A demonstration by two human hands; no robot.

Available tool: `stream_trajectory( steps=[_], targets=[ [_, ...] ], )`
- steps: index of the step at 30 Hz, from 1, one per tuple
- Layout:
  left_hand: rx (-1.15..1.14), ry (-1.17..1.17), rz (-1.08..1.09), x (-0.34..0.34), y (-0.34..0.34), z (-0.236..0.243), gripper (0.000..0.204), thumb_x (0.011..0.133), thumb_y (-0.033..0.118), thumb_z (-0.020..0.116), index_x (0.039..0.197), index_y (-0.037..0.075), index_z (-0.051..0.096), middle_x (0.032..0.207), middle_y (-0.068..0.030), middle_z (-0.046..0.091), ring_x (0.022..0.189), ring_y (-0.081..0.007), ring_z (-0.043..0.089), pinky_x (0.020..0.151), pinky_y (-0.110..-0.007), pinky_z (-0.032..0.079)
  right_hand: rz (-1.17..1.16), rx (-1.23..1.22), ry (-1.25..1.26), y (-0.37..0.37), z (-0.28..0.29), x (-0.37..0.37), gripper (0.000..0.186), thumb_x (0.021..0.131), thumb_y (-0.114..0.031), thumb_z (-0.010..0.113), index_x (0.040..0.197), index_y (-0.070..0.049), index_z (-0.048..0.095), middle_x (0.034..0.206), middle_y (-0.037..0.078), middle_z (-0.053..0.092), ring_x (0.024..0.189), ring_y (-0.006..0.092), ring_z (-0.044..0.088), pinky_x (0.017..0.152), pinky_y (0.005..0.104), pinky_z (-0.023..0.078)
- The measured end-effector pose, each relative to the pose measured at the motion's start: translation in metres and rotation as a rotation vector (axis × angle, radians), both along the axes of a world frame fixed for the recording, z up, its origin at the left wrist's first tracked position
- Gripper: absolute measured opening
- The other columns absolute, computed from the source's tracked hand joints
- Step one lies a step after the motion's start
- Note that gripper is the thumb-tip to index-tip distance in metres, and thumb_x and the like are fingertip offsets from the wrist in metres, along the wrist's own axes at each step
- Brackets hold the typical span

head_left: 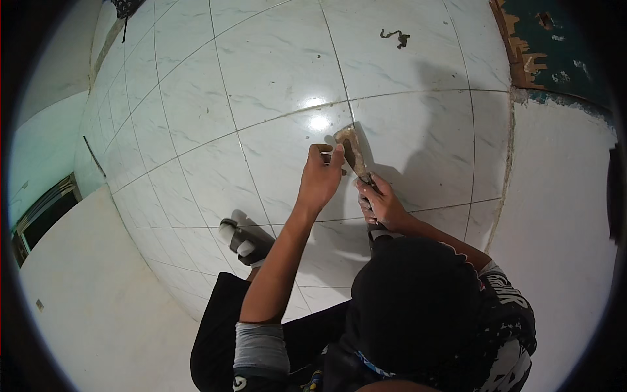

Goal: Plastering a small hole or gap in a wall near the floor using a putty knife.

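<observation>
My right hand [382, 202] is closed around the dark handle of a putty knife [353, 151], low over the tiled floor. The blade points away from me and carries a crust of pale brown residue. Close beside the blade's left edge is my left hand [321, 175]. Its fingers are bent and apart, with the thumb at the blade, and I see nothing held in them. Whether the thumb actually touches the metal I cannot tell.
Glossy white floor tiles [281, 78] with dark joints spread ahead, dotted with crumbs. A twisted dark scrap [396, 38] lies farther off. White walls stand left and right. A peeling green panel [568, 46] is at the far right. My sandalled foot [245, 240] rests at the left.
</observation>
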State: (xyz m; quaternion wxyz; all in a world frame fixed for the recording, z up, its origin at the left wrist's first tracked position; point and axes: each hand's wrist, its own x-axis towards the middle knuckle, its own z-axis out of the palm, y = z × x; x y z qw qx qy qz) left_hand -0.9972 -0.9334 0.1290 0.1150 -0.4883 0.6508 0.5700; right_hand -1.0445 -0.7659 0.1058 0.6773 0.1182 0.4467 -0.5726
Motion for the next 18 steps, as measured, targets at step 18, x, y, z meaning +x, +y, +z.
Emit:
stream_trajectory(
  steps=[18],
  targets=[
    [0.307,-0.031,0.141,-0.01,-0.012,-0.057,0.037,0.094,0.03,0.061,0.071,0.001,0.061,0.059,-0.0024,0.056,0.048,-0.0086,0.049,0.043,-0.026,0.041,-0.152,0.17,-0.417,-0.046,0.016,-0.008,0.027,0.099,-0.043,0.046,0.096,-0.017,0.047,0.06,-0.005,0.03,0.045,0.0072,0.028,0.042,0.0253,0.024]
  ],
)
